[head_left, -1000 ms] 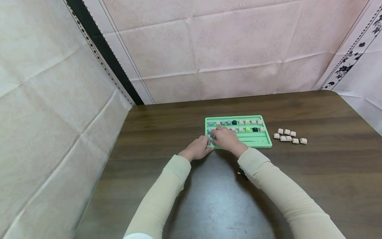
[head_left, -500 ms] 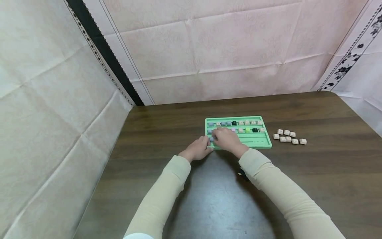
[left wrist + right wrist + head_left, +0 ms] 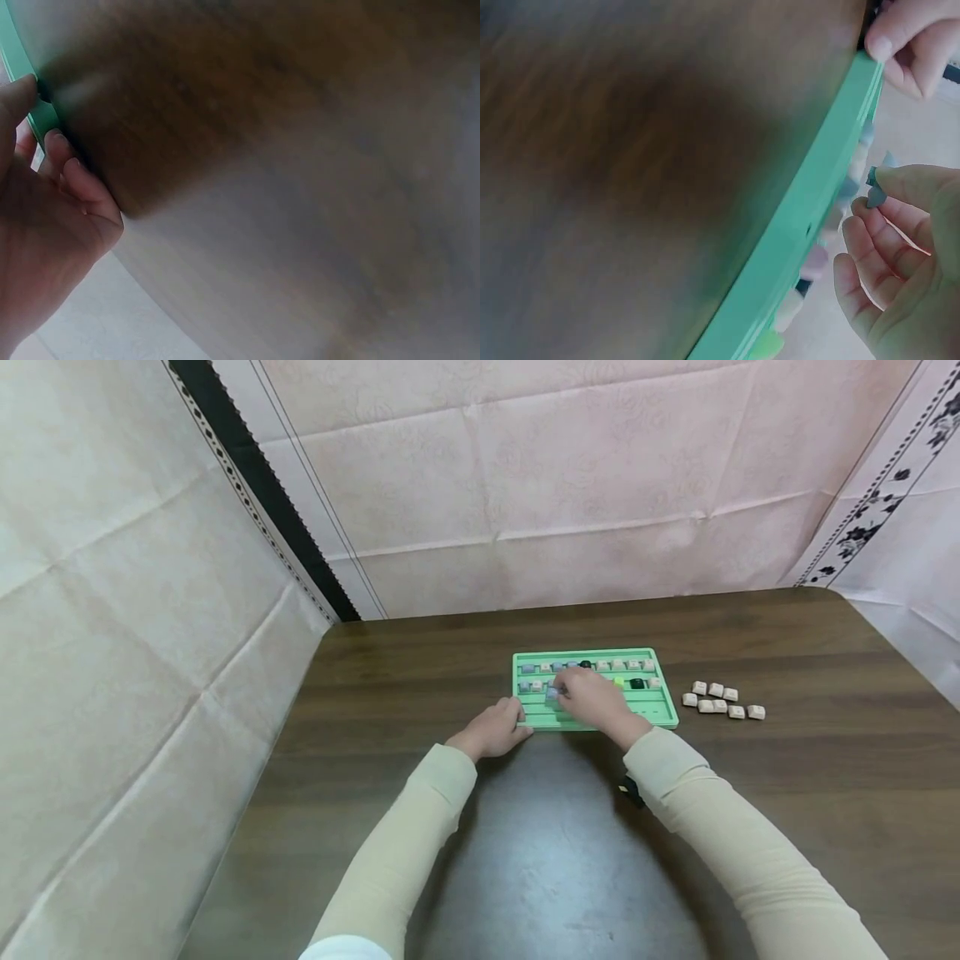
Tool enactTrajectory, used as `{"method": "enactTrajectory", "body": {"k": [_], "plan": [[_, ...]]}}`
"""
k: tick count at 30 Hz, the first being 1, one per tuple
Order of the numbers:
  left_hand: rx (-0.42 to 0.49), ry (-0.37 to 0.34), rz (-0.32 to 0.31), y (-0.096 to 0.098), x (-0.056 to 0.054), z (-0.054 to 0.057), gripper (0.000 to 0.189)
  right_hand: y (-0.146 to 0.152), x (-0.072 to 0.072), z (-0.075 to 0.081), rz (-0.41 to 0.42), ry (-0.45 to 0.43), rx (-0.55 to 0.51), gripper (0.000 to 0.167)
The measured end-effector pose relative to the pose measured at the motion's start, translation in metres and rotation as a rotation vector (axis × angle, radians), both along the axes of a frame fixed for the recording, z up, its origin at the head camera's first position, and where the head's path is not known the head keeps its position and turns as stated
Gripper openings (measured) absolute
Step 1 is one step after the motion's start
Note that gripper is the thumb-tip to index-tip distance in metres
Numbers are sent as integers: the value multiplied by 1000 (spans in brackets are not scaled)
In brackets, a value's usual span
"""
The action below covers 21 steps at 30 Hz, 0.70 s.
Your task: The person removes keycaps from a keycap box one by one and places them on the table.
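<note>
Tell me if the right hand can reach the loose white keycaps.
Likely yes: the white keycaps lie uncovered beside the green tray, though the right hand is pinching a bluish keycap.

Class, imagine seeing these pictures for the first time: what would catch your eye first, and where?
Probably the bright green tray, holding rows of small keycaps on the dark table. The left hand grips its near left corner, while the right hand pinches a blue-grey keycap above it. Next, the loose pale keycaps on the table, to the tray's right.
</note>
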<state>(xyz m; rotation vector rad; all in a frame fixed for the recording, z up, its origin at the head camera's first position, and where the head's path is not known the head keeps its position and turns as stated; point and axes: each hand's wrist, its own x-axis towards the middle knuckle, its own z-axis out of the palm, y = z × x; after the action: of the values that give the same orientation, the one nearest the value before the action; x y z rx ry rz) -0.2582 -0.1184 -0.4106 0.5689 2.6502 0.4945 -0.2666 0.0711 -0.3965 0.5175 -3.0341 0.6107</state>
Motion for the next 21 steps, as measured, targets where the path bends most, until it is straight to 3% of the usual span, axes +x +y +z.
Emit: {"method": "enactTrajectory", "body": {"k": [21], "plan": [[-3,-6,-17,-1,-1,0,21,92,5,16,-149,-37,-39,28]]}}
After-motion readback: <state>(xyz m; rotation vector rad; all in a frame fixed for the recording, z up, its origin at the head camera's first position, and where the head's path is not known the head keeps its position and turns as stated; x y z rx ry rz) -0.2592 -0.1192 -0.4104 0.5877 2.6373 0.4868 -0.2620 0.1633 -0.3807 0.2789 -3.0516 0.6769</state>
